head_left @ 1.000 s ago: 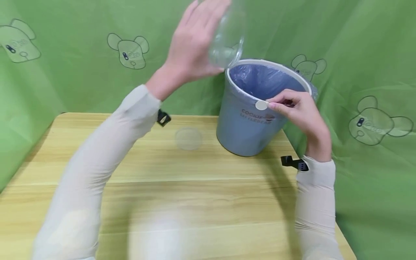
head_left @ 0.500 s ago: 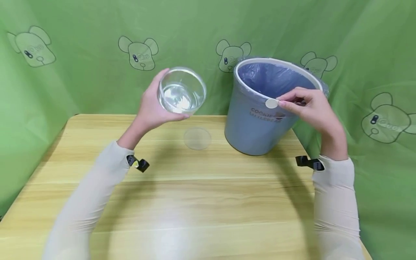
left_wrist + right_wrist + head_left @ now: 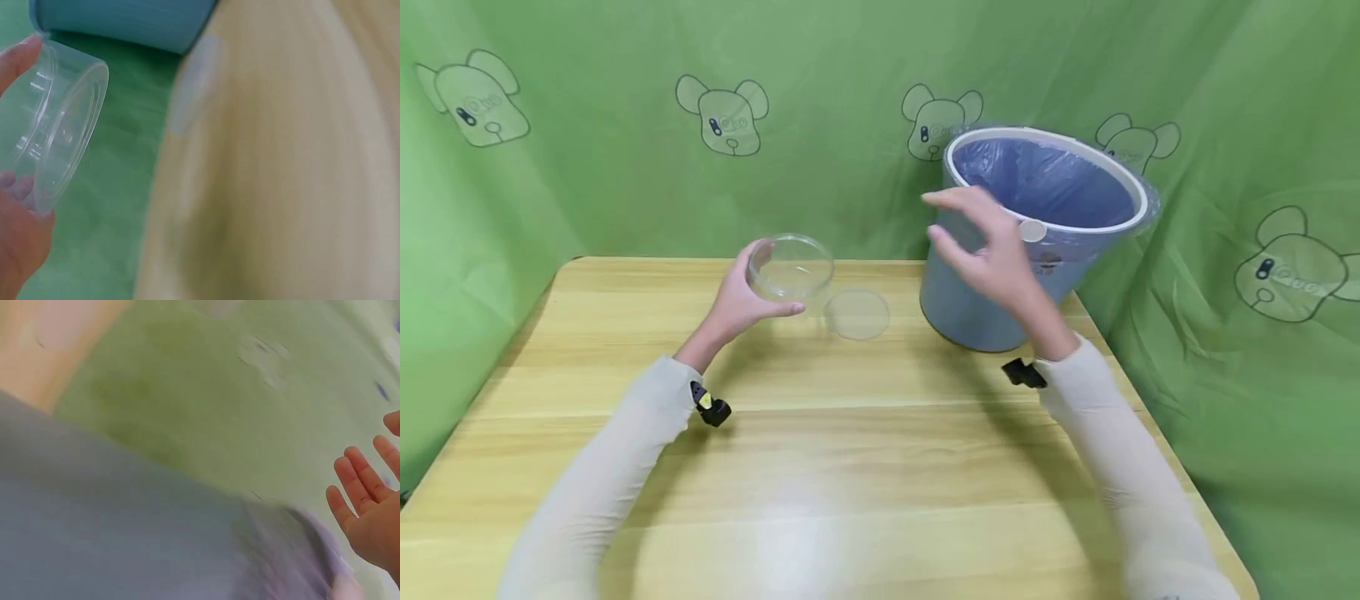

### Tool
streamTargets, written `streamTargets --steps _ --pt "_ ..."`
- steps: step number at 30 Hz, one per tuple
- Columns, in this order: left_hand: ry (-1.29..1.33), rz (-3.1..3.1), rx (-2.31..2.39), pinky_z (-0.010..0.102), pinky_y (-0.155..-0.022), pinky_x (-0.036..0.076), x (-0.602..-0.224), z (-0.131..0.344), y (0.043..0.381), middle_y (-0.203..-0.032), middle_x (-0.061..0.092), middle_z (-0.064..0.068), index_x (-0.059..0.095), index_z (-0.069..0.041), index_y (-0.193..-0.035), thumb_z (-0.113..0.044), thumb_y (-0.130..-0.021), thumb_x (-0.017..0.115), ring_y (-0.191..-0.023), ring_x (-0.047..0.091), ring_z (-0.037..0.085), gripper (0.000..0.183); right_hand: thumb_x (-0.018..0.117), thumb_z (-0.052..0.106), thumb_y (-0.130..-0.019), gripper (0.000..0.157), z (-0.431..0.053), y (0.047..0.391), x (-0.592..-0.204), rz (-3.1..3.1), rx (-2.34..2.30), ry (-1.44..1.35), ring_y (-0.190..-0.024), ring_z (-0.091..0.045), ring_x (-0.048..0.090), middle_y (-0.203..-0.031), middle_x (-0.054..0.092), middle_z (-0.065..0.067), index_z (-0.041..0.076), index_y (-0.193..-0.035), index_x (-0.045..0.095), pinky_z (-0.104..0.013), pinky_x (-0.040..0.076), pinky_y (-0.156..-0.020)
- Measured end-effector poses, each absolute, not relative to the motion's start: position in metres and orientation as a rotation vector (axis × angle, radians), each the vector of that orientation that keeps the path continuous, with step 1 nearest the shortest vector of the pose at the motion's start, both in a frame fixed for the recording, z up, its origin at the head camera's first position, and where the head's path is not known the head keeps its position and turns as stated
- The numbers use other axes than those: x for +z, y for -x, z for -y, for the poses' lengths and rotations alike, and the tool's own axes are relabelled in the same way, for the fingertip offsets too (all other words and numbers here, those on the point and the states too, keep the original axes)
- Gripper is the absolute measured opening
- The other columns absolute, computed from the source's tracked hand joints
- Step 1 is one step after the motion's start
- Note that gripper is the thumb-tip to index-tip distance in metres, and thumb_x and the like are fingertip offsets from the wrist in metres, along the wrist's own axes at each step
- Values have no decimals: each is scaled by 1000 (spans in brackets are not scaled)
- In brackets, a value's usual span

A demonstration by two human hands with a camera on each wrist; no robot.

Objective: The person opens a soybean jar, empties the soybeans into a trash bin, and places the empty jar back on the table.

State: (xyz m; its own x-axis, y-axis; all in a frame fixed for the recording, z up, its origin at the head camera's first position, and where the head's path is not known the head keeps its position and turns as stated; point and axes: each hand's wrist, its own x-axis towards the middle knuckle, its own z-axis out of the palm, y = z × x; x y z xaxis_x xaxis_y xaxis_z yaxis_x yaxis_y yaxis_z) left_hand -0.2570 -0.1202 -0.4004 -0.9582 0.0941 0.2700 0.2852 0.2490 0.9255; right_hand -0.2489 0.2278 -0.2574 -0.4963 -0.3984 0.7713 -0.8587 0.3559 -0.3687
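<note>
My left hand point(image 3: 736, 298) grips a clear round plastic tub point(image 3: 792, 267) by its side, just above the table near the back. In the left wrist view the see-through tub point(image 3: 69, 125) lies between thumb and fingers. Right of it a clear round lid point(image 3: 857, 315) rests flat on the wood. My right hand point(image 3: 992, 246) hovers in front of the blue-grey bin point(image 3: 973, 312), its fingers apart and holding nothing. The right wrist view also shows the right hand point(image 3: 372, 506) with spread fingers beside the blurred bin point(image 3: 125, 525).
A thin plastic liner point(image 3: 1037, 179) lines the bin, held under a white rim ring with a round tab point(image 3: 1032, 230). The bin stands at the back right of the wooden table point(image 3: 850, 467). A green patterned curtain point(image 3: 827, 125) hangs behind.
The left hand has brought the tub from beside the bin's rim leftward and down toward the table. The right hand has let go of the rim tab and moved left.
</note>
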Motion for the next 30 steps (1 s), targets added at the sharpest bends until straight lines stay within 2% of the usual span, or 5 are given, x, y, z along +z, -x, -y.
streamTargets --steps 6,11,18,24,30 --pt "360 2376 -1890 50 -127 28 -426 123 258 -161 37 12 27 -11 -158 -15 -64 97 -150 33 33 117 73 18 -92 46 -207 282 -310 2420 1021 -1062 -126 -27 59 -137 65 -9 12 -137 63 -43 47 -114" --pt "335 2431 -1917 53 -129 22 -436 127 258 -166 30 8 22 -15 -160 -16 -66 96 -154 26 30 120 73 34 -92 62 -202 299 -351 2669 932 -983 -132 -31 54 -148 57 -9 17 -148 53 -52 46 -113" --pt "327 2496 -1926 59 -129 13 -452 137 260 -170 19 7 14 -18 -162 -15 -67 95 -158 14 29 124 66 52 -93 79 -203 301 -390 2892 746 -913 -150 -33 36 -164 39 -7 24 -160 34 -60 31 -123" --pt "332 2583 -1905 63 -127 15 -460 145 260 -170 16 11 12 -17 -162 -16 -69 94 -157 16 35 125 65 55 -93 83 -205 294 -403 2910 694 -937 -152 -36 32 -166 34 -8 24 -162 30 -62 25 -125" --pt "336 2609 -1948 62 -126 21 -460 151 261 -170 15 15 8 -16 -163 -14 -66 95 -154 22 40 130 64 56 -93 84 -209 294 -410 2884 675 -957 -150 -38 34 -164 36 -13 21 -161 31 -64 27 -123"
